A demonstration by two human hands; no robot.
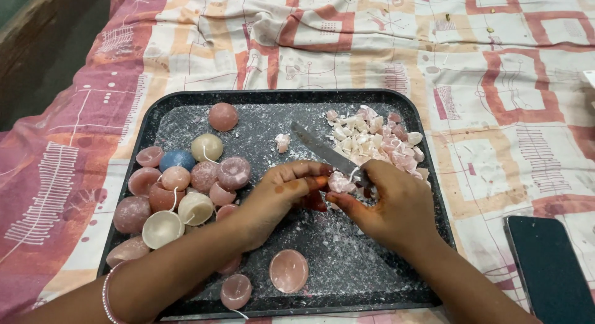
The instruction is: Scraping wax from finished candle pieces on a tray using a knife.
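My right hand (389, 206) grips a knife (322, 150) by its handle, the blade pointing up and left over a dark tray (378, 287). My left hand (282, 197) pinches a pale pink wax piece (339, 183) with a white wick against the blade, right next to my right thumb. Both hands meet above the tray's middle. A heap of cut pink and white wax chunks (378, 137) lies at the tray's upper right. On the tray's left side sit several round half-sphere candles (180, 187) in pink, cream and blue.
The tray rests on a patterned pink, orange and white bedsheet (496, 82). A dark phone (548, 268) lies at the lower right. Two pink candle halves (288, 270) sit near the tray's front edge, one round pink candle (222, 116) near its back. Wax crumbs cover the tray.
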